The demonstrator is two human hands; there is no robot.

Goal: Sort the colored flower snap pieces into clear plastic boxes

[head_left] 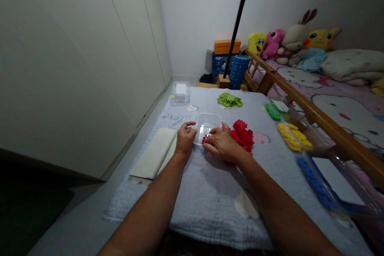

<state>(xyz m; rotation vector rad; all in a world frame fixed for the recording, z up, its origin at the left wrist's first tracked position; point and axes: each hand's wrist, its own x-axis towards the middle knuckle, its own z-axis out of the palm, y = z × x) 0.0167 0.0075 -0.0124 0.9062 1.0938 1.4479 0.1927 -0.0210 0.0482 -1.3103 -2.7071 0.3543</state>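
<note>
A clear plastic container (209,118) stands on the cloth-covered table in front of me. My left hand (186,138) grips its left side, fingers bent at the rim. My right hand (222,143) reaches over the container's right side, fingers closed around small red toothed pieces (205,139) low inside it. How many pieces the fingers hold is hidden. Right beside that hand lies a loose pile of red interlocking pieces (243,135), partly covered by the hand.
Light green pieces (229,99) are heaped farther back. An empty-looking clear container (181,93) stands back left, folded cream paper (154,153) at left. Along the right edge are containers of green (272,111), yellow (294,136) and blue pieces (318,184), beside a wooden bed rail (300,98).
</note>
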